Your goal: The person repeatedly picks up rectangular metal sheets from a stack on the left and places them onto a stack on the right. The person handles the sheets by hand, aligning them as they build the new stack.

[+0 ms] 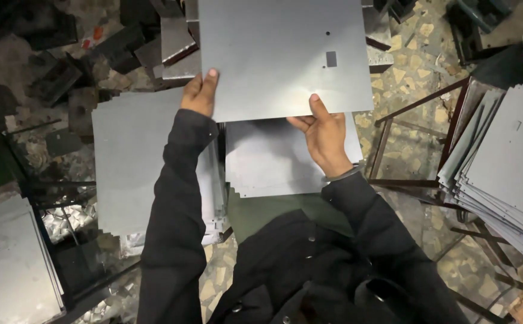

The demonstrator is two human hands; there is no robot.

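A grey metal sheet with a small rectangular slot and a round hole is held up in front of me by its near edge. My left hand grips its lower left corner, thumb on top. My right hand grips the near edge toward the right, thumb pressed on the sheet. Directly below lies a stack of similar sheets on my lap. Both arms wear black sleeves.
A larger stack of sheets lies to the left. Another fanned stack rests on a dark metal frame at right. More sheets sit at the lower left. Dark metal parts and scrap litter the patterned floor beyond.
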